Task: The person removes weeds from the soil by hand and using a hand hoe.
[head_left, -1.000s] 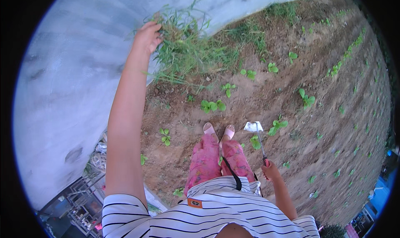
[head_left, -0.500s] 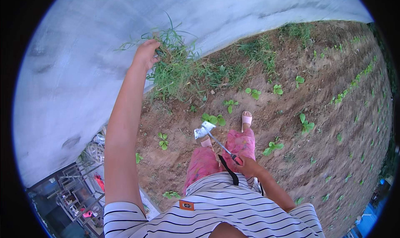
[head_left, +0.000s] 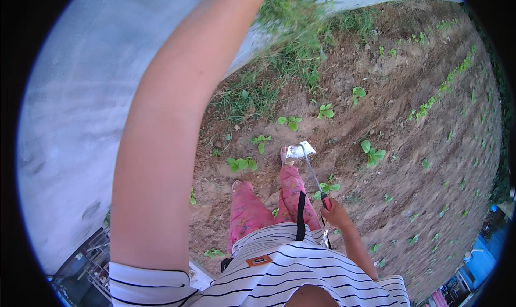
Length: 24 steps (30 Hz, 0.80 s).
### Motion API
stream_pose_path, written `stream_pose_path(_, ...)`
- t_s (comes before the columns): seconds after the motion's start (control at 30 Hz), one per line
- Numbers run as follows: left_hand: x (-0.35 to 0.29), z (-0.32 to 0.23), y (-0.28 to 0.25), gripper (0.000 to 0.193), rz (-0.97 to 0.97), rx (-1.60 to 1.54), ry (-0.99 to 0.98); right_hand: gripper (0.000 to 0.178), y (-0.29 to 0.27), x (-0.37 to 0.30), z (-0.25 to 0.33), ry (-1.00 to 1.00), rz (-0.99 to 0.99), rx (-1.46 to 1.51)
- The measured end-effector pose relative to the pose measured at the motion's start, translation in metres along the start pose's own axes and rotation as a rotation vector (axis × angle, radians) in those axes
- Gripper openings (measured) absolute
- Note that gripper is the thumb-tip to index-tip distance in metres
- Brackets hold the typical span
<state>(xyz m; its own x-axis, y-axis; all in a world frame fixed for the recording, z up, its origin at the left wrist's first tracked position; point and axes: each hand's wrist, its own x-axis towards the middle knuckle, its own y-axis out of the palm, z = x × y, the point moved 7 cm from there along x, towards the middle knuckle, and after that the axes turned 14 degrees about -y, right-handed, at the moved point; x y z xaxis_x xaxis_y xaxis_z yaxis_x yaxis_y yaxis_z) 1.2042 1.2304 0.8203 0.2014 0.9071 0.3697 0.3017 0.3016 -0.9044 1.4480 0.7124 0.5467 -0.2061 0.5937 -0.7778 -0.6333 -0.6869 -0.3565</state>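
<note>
Weeds [head_left: 293, 25] — a loose clump of green grass with trailing roots — hang at the top centre of the frame, where the raised left arm ends; the left hand itself runs out of view at the top edge, so whether its fingers are closed around the clump cannot be told. Lower right of centre, the right hand [head_left: 336, 213] has its fingers wrapped tight around the red grip of a small hoe [head_left: 309, 164], whose thin metal shaft slants up-left to a pale blade lying just beside the forward foot. Both legs, in pink patterned trousers [head_left: 263, 207], stand on bare brown soil [head_left: 408, 146] dotted with small green seedlings [head_left: 372, 152]. Grey concrete [head_left: 70, 119] fills the left side.
</note>
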Motion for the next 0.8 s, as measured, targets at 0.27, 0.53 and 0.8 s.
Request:
stream_pose_path(0.27, -0.069, 0.061, 0.008, 0.031, 0.278, -0.323, -0.594, 0.032, -0.007, 0.029, 0.002, -0.107, -0.035, -0.033)
stream_pose_path(0.53, -0.55, 0.115, 0.123, 0.029, 0.519, -0.395, -1.121, 0.033, 0.007, 0.064, -0.057, 0.059, 0.054, 0.108)
stream_pose_path(0.8, -0.812, -0.049, 0.093, 0.03, 1.245, -0.147, -1.414, 0.046, 0.027, 0.064, -0.062, -0.084, 0.069, -0.205)
